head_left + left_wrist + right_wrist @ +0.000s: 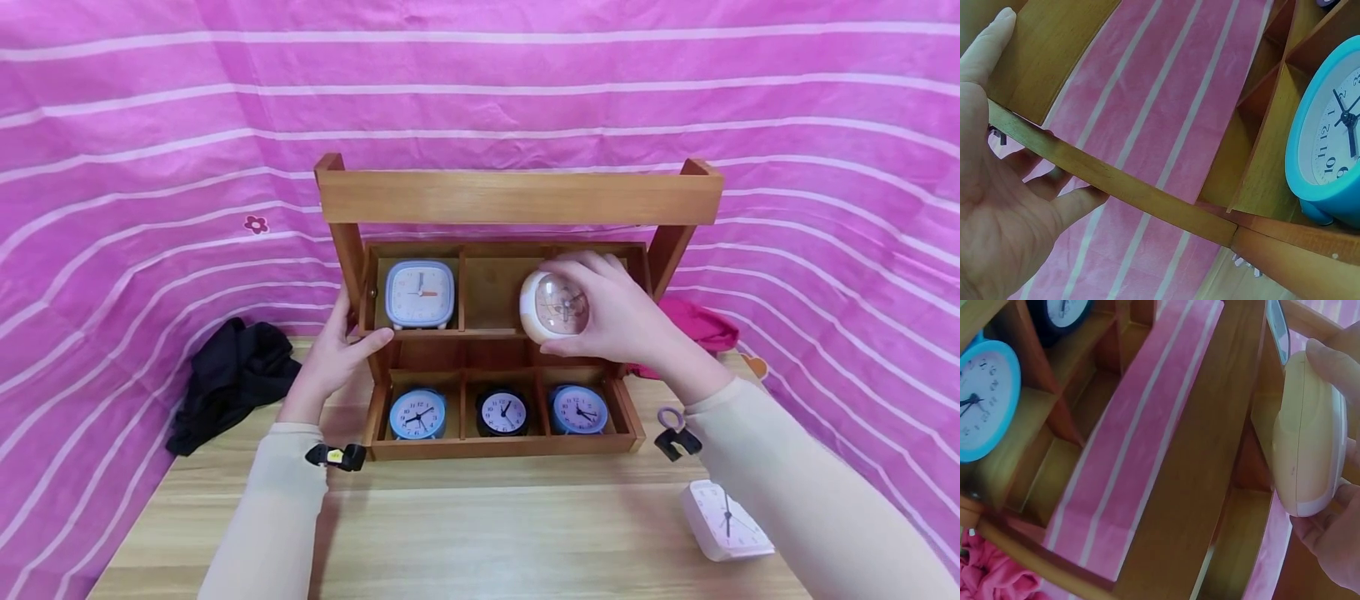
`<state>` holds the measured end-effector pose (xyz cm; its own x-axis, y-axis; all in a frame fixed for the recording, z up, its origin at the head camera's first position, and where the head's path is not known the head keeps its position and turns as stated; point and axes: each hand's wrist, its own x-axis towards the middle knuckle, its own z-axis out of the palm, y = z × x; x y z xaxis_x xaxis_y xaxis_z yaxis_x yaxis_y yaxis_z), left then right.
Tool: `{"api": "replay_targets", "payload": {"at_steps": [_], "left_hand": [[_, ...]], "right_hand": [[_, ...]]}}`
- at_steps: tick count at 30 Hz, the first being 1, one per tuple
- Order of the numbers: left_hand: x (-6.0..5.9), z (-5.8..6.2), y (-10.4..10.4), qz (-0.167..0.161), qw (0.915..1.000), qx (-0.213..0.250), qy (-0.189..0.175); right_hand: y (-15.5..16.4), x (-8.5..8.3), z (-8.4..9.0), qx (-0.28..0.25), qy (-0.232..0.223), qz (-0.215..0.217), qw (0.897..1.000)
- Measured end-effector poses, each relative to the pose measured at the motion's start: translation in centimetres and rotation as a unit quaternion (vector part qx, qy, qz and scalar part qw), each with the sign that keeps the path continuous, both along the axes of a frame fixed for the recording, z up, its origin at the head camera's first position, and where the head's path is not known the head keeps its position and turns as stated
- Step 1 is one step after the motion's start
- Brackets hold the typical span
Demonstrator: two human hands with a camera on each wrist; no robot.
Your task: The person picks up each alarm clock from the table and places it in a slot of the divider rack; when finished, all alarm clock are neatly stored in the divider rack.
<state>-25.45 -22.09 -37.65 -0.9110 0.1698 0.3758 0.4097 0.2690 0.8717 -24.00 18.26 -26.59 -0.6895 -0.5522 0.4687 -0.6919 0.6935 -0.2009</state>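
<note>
A wooden two-tier shelf rack (517,198) stands on the table. My left hand (333,354) grips its left side post, with the thumb along the front of the upper tier and the fingers behind the post in the left wrist view. My right hand (618,312) holds a round cream alarm clock (542,310) with a domed front, thumb below and fingers over the top. The clock overlaps the upper tier's middle and right compartments in the head view. In the upper left compartment sits a square blue-rimmed clock (420,294).
The lower tier holds a light-blue clock (417,414), a black clock (502,413) and another blue clock (579,410). A white square clock (726,521) lies front right. Black cloth (240,379) lies left and pink cloth (697,325) right. A striped pink curtain (480,92) hangs behind.
</note>
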Motion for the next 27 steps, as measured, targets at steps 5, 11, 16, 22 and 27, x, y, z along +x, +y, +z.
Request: {"api": "replay_targets", "payload": {"at_steps": [5,11,16,22,27], "left_hand": [[0.0,0.0,-0.1,-0.004,1.0,0.009,0.002],[0.0,0.0,0.1,-0.001,1.0,0.006,-0.008],[-0.2,0.0,0.2,-0.006,0.9999,0.012,0.0],[-0.3,0.0,0.2,-0.01,0.9999,0.008,0.002],[-0.2,0.1,0.1,-0.005,1.0,0.004,0.003]], "right_hand": [[-1.8,-1.1,0.5,0.001,0.001,0.007,1.0],[-3.3,-1.9,0.7,0.006,-0.014,0.002,1.0],[-3.7,-2.6,0.3,0.003,-0.016,-0.002,1.0],[-4.4,-3.5,-0.4,-0.011,-0.028,-0.009,0.999],[-5.3,-4.2,-0.9,-0.009,-0.042,-0.008,0.999]]}}
